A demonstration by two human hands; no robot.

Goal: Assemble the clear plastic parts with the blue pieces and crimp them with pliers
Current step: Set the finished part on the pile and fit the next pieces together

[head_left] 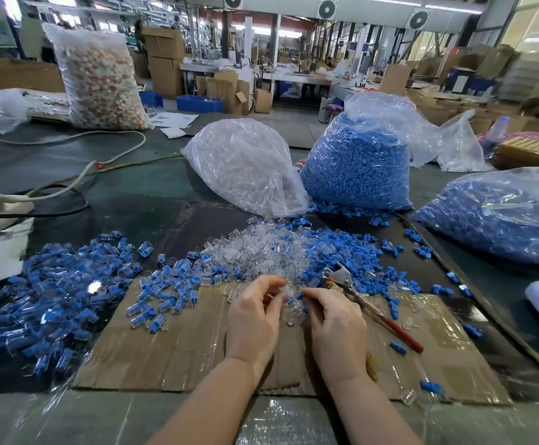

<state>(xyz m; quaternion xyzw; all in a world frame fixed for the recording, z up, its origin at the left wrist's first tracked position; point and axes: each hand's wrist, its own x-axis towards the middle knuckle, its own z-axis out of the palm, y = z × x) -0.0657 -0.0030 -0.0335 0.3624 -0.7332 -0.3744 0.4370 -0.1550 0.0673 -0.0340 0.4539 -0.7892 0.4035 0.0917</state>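
Note:
My left hand (255, 319) and my right hand (335, 322) meet over the cardboard sheet (178, 358). Between them they hold a small cluster of clear plastic parts (291, 311). My left fingers curl round the clear parts; my right fingertips pinch a blue piece (299, 297) against them. Red-handled pliers (371, 308) lie on the cardboard just right of my right hand, untouched. A loose heap of clear parts (261, 252) mixed with blue pieces (342, 252) lies beyond my hands. Assembled blue-and-clear units (69, 287) are piled at the left.
Behind the heap stand a bag of clear parts (245, 165) and two bags of blue pieces (358, 162) (499, 213). A tall bag of pale parts (101, 78) stands at the far left. A white cable (107, 155) and cloth lie on the left of the dark table.

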